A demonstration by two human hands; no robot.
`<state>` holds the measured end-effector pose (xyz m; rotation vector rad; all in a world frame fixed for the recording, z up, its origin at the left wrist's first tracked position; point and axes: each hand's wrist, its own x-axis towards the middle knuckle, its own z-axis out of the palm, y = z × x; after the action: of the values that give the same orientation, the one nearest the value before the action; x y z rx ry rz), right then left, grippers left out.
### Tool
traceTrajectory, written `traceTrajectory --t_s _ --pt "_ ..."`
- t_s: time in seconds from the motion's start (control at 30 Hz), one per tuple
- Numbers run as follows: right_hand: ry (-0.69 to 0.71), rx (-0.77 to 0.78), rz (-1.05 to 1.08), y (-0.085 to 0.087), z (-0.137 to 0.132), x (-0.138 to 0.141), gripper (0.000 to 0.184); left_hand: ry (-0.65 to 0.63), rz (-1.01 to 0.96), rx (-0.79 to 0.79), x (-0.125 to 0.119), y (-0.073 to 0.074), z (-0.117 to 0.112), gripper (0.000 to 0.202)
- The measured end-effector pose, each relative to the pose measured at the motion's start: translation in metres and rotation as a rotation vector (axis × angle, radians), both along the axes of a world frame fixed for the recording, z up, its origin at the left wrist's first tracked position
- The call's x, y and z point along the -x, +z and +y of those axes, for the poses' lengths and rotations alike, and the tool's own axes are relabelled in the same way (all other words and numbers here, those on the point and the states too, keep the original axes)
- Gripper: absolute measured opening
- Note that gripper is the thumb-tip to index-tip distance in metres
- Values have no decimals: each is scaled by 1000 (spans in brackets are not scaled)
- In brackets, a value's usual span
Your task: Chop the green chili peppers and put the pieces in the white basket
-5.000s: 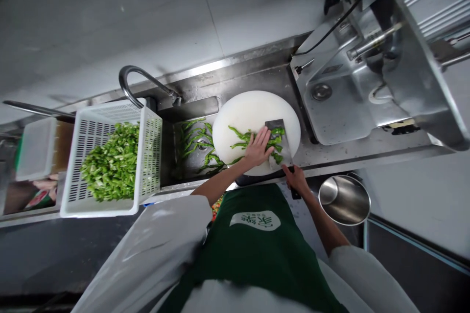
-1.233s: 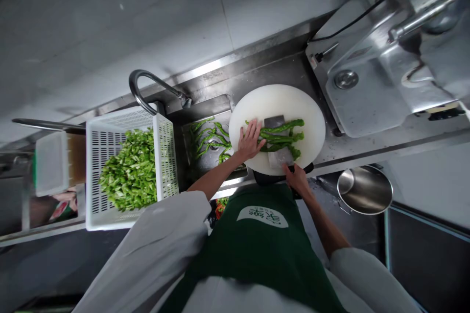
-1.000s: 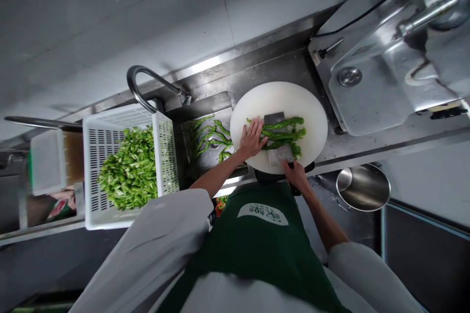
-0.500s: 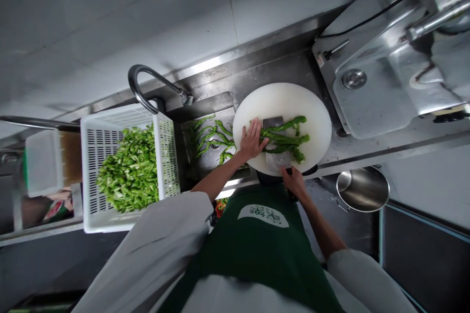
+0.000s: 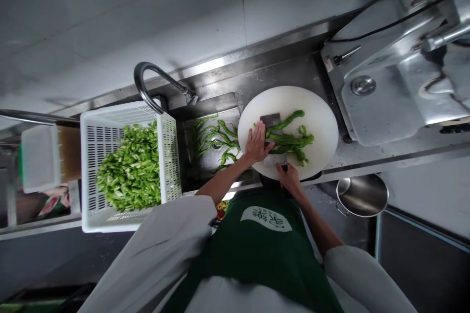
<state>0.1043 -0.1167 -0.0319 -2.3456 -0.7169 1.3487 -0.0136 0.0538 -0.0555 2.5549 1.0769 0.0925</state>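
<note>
A round white cutting board [image 5: 316, 107] lies on the steel counter beside the sink. Long green peppers [image 5: 292, 138] lie across it. My left hand [image 5: 256, 144] rests flat, fingers stretched, on the left ends of the peppers. My right hand [image 5: 289, 180] is closed round the handle of a cleaver [image 5: 270, 122] at the board's near edge. The blade lies across the peppers, right beside my left fingers.
More whole peppers [image 5: 215, 136] lie in the sink under the curved tap [image 5: 154, 80]. A white perforated basket [image 5: 167, 127] of chopped green pieces stands left. A steel machine [image 5: 396, 73] stands right. A steel bowl [image 5: 362, 194] sits below the counter edge.
Five seconds ago shorter pieces lay under my left hand; now long whole peppers lie on the board. Over the last second both hands stayed put, the cleaver shifting slightly beside my left fingers.
</note>
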Motion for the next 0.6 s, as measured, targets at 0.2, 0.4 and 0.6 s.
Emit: traceTrajectory --t_s 0.2,0.4,0.6 --pt "127 4 -230 2 12 11 39 7 -20 18 1 -3 1 88" --pt "113 1 -303 5 32 30 36 14 -32 6 0 -4 0 85" --pt "1 -59 -57 16 30 17 30 56 -22 -30 0 -6 1 81"
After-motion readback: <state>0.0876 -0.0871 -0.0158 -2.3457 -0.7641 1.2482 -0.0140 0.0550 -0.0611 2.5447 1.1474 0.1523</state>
